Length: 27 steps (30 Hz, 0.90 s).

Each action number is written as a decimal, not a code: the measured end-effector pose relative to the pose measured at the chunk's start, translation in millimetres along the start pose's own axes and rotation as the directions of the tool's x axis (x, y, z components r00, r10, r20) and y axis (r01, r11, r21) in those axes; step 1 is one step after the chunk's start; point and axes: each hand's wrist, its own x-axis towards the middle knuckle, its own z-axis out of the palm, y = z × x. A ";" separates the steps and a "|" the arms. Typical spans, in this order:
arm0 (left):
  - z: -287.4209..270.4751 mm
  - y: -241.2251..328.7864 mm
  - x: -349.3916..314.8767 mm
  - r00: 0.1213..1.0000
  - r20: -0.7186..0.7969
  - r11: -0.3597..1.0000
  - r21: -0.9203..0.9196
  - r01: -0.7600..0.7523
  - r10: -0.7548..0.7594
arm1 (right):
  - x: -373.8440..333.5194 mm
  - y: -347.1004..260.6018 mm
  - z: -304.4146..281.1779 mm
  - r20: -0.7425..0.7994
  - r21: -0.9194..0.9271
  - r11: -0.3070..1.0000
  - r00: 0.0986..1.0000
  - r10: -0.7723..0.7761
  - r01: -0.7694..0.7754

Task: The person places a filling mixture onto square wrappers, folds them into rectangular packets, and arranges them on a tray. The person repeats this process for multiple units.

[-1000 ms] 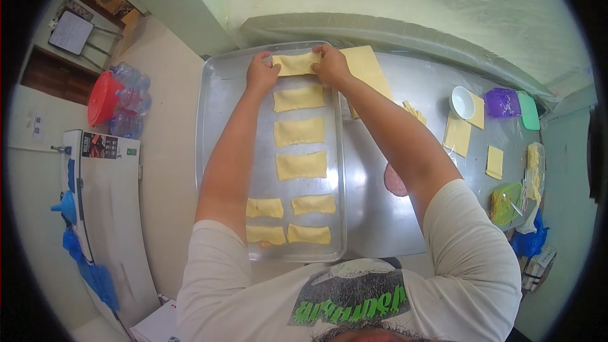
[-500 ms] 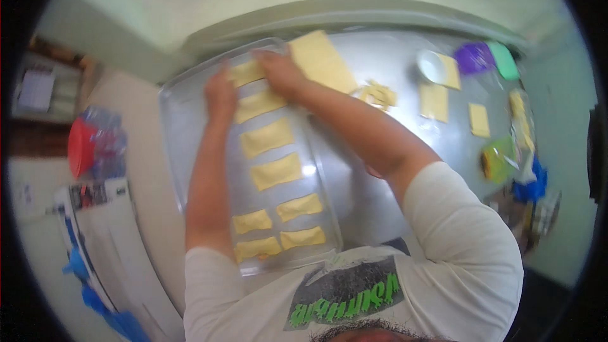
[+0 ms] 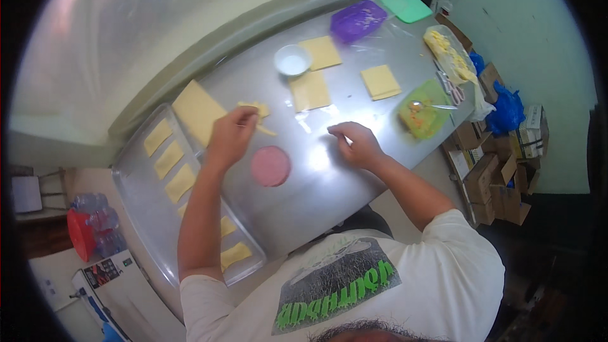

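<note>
My left hand (image 3: 232, 134) hovers over the steel table (image 3: 316, 196), its fingers by a few thin dough strips (image 3: 261, 115) next to a large dough sheet (image 3: 197, 111). My right hand (image 3: 354, 143) rests curled on the bare table with nothing in it. Between my hands lies a pink round lid (image 3: 270, 166). To the left, a metal tray (image 3: 136, 199) holds several folded dough rectangles (image 3: 170, 159) in rows, partly hidden under my left forearm.
Farther along the table lie three dough squares (image 3: 310, 90), a small white bowl (image 3: 292, 60), a purple container (image 3: 358, 20), a green lid (image 3: 406, 6), a green tub (image 3: 423, 114) and a bag of filling (image 3: 451, 57). Cardboard boxes (image 3: 500, 183) stand on the floor at right.
Both hands left the far end of the tray and moved right onto the table. The view swung to the right, so the tray now sits at the left.
</note>
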 end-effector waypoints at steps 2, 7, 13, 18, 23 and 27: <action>60.0 31.0 21.7 0.991 0.131 0.998 -0.062 -0.012 0.020 | -20.6 17.5 -53.0 -0.014 0.014 0.999 0.999 0.039 -0.039; 210.3 90.5 96.4 0.965 0.207 0.977 0.106 -0.183 0.159 | -53.7 57.9 -152.0 -0.081 0.122 0.992 0.996 0.026 -0.016; 324.9 121.4 160.6 0.980 -0.021 0.915 0.362 -0.179 0.200 | -81.5 100.7 -232.8 -0.157 0.116 0.990 0.983 0.095 -0.077; 333.5 141.9 180.1 0.987 0.141 0.824 0.550 -0.138 0.071 | -89.9 134.6 -267.2 -0.108 0.187 0.966 0.974 0.200 -0.178; 334.7 143.3 196.3 0.984 0.166 0.848 0.529 -0.040 -0.057 | -57.9 153.7 -289.5 -0.083 0.230 0.959 0.979 0.188 -0.165; 326.7 130.3 207.5 0.939 0.232 0.872 0.475 0.118 -0.253 | 5.8 168.3 -291.5 0.080 0.177 0.939 0.955 0.285 -0.295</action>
